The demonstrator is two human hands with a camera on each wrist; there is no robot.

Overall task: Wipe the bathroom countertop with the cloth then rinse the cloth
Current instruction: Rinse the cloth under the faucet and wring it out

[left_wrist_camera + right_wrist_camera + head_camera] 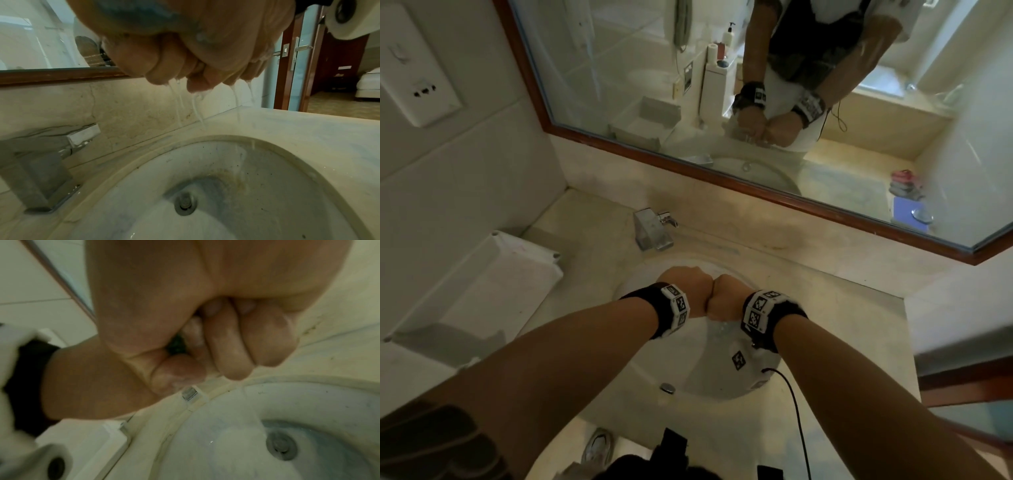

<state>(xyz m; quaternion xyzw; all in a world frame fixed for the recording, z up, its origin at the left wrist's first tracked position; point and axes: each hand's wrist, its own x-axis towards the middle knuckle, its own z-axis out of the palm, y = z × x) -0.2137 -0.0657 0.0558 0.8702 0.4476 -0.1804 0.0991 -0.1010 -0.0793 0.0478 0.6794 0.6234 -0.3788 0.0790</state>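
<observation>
Over the white sink basin (702,373) my left hand (688,291) and right hand (726,298) are clenched into fists, pressed knuckle to knuckle. The cloth is almost wholly hidden inside them. A dark scrap of cloth (177,344) shows between my right hand's (205,321) curled fingers. Thin water streams (176,100) drip from my left hand (185,56) into the basin (267,194), above the drain (185,205). The beige countertop (842,325) surrounds the basin.
A square chrome faucet (652,229) stands behind the basin to the left, with no water seen leaving it. A white plastic box (510,274) lies on the counter at the left. A wood-framed mirror (722,102) spans the back wall. A doorway (339,65) opens to the right.
</observation>
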